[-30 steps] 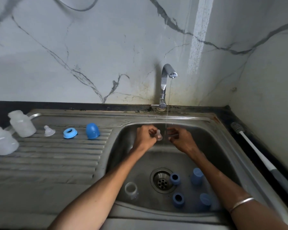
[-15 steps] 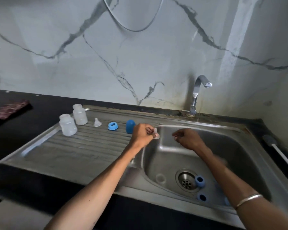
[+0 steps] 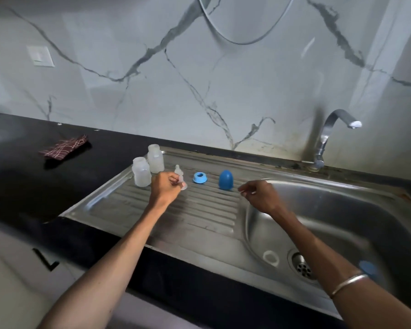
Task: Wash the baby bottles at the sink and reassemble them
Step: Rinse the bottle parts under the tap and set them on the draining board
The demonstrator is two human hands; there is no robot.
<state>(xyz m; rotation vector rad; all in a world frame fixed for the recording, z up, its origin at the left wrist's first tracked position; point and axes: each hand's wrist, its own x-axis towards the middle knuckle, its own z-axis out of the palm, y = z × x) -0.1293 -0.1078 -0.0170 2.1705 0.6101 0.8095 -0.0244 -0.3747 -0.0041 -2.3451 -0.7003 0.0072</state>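
My left hand (image 3: 165,187) pinches a clear silicone nipple (image 3: 182,182) low over the steel drainboard (image 3: 176,217). It is just right of two clear bottles (image 3: 141,172) (image 3: 155,159) that stand upright without tops. The tip of a second nipple (image 3: 177,168) seems to show right behind the held one. A blue collar ring (image 3: 200,178) and a blue dome cap (image 3: 226,180) stand further right. My right hand (image 3: 259,195) hovers with loosely curled fingers over the basin's left rim and holds nothing. In the basin (image 3: 342,210) lie a clear part (image 3: 271,257) and a blue part (image 3: 367,269), which my right forearm half hides.
The tap (image 3: 330,129) stands at the back right with no water running. The drain (image 3: 301,267) is at the basin's bottom. A checked cloth (image 3: 64,147) lies on the black counter (image 3: 22,186) at the left. A marble wall rises behind.
My left hand has carried the nipple from under the tap leftward to the drainboard. My right hand followed to the basin's left rim. The water has stopped and the view swung left.
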